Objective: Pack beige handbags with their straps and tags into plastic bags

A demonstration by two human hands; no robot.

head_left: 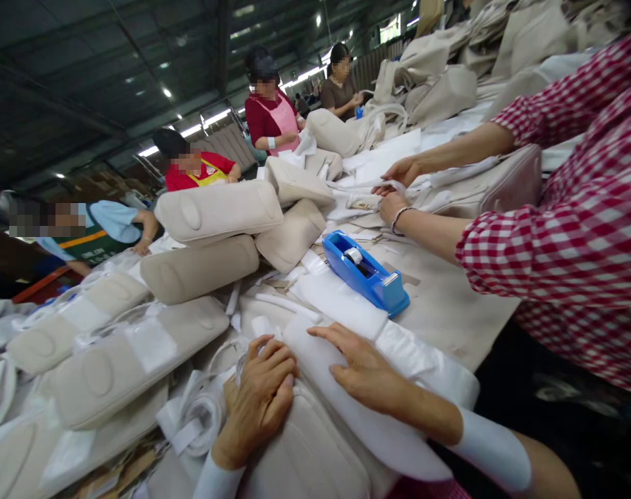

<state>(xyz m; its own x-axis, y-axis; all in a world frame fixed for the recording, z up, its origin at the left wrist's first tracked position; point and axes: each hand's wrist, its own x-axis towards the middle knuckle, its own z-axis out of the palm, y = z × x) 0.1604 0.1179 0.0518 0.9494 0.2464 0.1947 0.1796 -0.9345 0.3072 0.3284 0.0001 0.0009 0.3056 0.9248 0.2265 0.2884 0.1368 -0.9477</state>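
Note:
In front of me lies a beige handbag (308, 450), its upper end covered by my hands and white wrapping. My left hand (263, 391) is closed over the bag's upper left edge with fingers bent; the fingertips are partly hidden. A white foam sheet (365, 430) runs along the bag's right side. On that sheet rests my right hand (370, 371), open, thumb and fingers apart. White wrapped straps (204, 412) lie coiled just left of my left hand.
A blue tape dispenser (365, 274) stands beyond my right hand. Beige bags (219, 211) are piled ahead and leftward. At right, a co-worker in a checked shirt (565, 242) handles a strap on another bag (495, 184). Several other people work across the table.

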